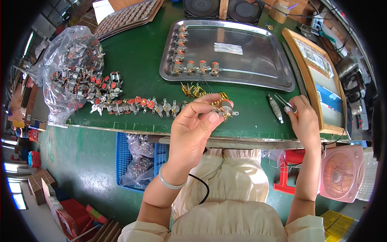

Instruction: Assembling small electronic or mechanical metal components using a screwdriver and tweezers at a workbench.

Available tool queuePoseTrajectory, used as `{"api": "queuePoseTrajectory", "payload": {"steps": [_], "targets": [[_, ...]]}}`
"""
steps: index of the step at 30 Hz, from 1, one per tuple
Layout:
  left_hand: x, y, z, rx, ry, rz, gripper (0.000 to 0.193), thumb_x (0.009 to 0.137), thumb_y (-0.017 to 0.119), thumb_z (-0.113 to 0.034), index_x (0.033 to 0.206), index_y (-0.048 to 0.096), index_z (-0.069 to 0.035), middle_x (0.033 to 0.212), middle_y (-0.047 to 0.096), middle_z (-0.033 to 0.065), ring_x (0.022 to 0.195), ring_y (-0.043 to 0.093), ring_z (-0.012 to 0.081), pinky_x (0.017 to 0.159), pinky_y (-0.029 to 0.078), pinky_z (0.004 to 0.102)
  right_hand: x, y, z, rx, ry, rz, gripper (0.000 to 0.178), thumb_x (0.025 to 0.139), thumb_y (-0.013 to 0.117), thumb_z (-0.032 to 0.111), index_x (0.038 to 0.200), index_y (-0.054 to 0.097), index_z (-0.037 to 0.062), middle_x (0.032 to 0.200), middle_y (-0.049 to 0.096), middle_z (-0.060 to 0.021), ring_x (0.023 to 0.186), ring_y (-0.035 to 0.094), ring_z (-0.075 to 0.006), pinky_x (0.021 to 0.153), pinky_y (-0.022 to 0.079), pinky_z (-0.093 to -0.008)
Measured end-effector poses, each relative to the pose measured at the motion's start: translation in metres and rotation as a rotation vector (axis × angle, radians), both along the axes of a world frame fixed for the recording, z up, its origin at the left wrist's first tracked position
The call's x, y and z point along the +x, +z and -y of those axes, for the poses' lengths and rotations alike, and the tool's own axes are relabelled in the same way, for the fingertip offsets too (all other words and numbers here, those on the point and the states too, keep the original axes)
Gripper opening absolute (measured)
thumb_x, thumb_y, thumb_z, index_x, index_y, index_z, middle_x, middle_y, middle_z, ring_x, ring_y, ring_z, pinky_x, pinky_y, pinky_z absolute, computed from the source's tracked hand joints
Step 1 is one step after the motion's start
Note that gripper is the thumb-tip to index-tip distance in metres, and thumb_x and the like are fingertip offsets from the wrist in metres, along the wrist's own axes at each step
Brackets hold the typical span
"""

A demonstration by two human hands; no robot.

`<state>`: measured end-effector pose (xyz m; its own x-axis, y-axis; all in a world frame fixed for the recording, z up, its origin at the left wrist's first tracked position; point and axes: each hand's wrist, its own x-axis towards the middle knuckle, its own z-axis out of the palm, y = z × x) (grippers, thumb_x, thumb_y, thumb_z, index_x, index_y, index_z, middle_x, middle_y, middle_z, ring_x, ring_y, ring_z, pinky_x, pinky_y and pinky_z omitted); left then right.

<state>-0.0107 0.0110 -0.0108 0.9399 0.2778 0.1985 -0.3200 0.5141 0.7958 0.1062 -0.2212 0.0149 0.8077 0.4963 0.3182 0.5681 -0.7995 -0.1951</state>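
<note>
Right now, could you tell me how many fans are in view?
3: two black square fans stand side by side at the table's far edge, one left and one right, and a pink box fan sits on the floor at right. Others may be hidden.

small metal motor [225, 108], held above table edge

Small motor [225, 108] in left hand [192, 129]

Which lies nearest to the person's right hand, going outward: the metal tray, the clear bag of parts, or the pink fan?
From the right hand:
1. Pink fan, just below, off the table.
2. Metal tray, up and left.
3. Clear bag of parts, far left.
</note>
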Motion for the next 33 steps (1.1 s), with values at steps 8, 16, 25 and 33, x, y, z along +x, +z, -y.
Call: {"api": "queuePoseTrajectory", "payload": {"steps": [8, 16, 25, 33], "targets": [[0.000, -0.003, 0.002, 0.010, -0.058, -0.026, 0.010, 0.084, 0.054, -0.003, 0.093, 0.050, 0.000, 0.118, 0.047, 0.0203, 0.104, 0.051, 0.0237, 0.089, 0.041, 0.0351, -0.041, 0.013, -0.045, 0.512, 0.504, -0.170, 0.019, 0.068, 0.061, 0.001, 0.086, 0.053, 0.0005, 0.065, 0.055, -0.0072, 0.053, 0.053, -0.0150, 0.049, 0.043, -0.0269], [0.001, -0.002, 0.005, 0.200, 0.039, 0.069, 0.015, 0.083, 0.053, 0.001, 0.097, 0.048, 0.001, 0.117, 0.047, 0.0214, 0.105, 0.051, 0.0223, 0.089, 0.041, 0.0318, -0.044, 0.004, -0.064, 0.402, 0.652, 0.101, 0.027, 0.061, 0.061, -0.003, 0.086, 0.053, 0.0026, 0.060, 0.051, -0.0057, 0.045, 0.047, -0.0214, 0.043, 0.038, -0.0321], [0.008, -0.014, -0.002, 0.848, 0.474, 0.371, 0.023, 0.074, 0.061, 0.008, 0.092, 0.049, -0.001, 0.114, 0.049, 0.0231, 0.099, 0.055, 0.0284, 0.081, 0.047, 0.0353, -0.065, 0.010, -0.069, 0.731, 0.476, -0.548, 0.015, 0.074, 0.057, -0.002, 0.088, 0.052, -0.0009, 0.062, 0.051, -0.0012, 0.049, 0.045, -0.0044, 0.045, 0.035, -0.0213], [0.011, -0.012, -0.004, 0.695, 0.438, 0.413, 0.019, 0.073, 0.062, 0.006, 0.087, 0.051, 0.002, 0.108, 0.054, 0.0235, 0.089, 0.059, 0.0255, 0.073, 0.049, 0.0302, -0.062, 0.011, -0.070, 0.654, 0.532, -0.338, 0.016, 0.074, 0.059, -0.002, 0.089, 0.052, -0.0016, 0.059, 0.051, -0.0023, 0.050, 0.045, -0.0048, 0.044, 0.033, -0.0192]]}}
